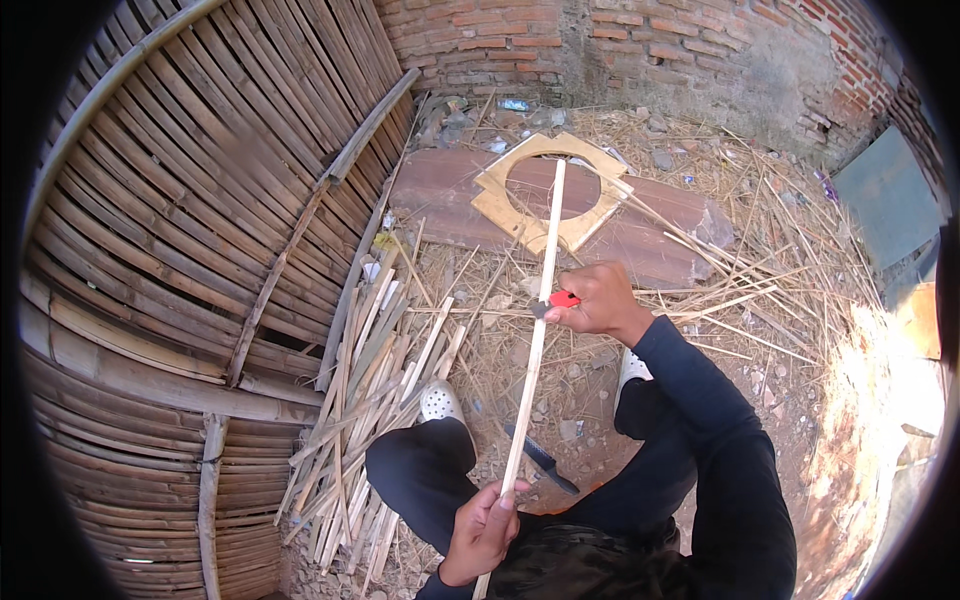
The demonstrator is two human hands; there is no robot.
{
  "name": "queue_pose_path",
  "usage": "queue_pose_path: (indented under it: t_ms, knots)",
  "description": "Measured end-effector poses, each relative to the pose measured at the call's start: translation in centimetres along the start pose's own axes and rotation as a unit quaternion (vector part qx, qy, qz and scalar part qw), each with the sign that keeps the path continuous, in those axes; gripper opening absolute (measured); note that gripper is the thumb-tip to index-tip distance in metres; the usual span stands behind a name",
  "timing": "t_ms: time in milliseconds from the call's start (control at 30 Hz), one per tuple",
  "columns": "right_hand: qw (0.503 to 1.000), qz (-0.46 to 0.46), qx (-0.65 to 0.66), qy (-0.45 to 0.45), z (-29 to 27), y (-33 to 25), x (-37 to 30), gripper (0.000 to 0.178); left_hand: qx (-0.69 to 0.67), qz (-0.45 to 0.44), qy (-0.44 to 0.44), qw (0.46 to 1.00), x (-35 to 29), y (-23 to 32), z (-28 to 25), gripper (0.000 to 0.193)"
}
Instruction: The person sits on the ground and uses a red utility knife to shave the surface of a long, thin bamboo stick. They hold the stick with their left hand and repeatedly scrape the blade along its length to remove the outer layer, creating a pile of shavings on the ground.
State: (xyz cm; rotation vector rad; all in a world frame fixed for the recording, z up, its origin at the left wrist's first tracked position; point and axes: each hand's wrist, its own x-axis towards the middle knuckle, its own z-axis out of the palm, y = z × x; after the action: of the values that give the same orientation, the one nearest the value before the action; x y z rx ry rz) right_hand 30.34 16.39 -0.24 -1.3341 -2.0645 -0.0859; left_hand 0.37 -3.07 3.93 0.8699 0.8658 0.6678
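Observation:
A long pale bamboo strip [529, 390] runs up from my lap toward the wooden frame. My left hand [482, 532] is closed round its lower part, near my lap. In my right hand [600, 298] is a small red-handled knife [565, 299], gripped with its handle mostly covered by the fingers. Its short dark blade lies against the strip, about midway along. On the ground between my legs lies a dark, long-handled tool [545, 460], perhaps a knife; the strip passes to its left.
Many split bamboo strips [345, 440] are heaped by my left leg, beside a slatted bamboo wall [240, 150]. Ahead, a yellowish wooden frame [490, 195] with a round opening rests on brown sheets [430, 190]. Brick walls [680, 50] stand behind, and a grey panel [890, 195] leans at right.

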Motion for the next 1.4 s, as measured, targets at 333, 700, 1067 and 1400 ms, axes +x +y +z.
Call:
queue_pose_path:
  t_ms: [333, 700, 1067, 1400]
  knots:
    - [0.995, 0.034, -0.051, 0.081, -1.0, 5.1, 0.9, 0.057, 0.047, 0.011, -0.014, 0.999, -1.3, -1.4, -0.7, 0.032]
    - [0.979, 0.112, -0.132, 0.103, -2.3, 9.4, 0.7, 0.060, 0.154, 0.021, 0.019, 0.988, -3.8, -0.4, 0.5, 0.028]
    - [0.970, 0.163, -0.147, 0.105, -3.4, 11.5, -0.6, 0.061, 0.126, -0.013, 0.005, 0.992, -5.3, -1.1, 0.1, 0.026]
    - [0.874, 0.461, -0.122, 0.093, -5.1, 21.0, -5.8, 0.079, 0.102, -0.040, 0.030, 0.993, -6.9, -2.3, -1.7, 0.026]
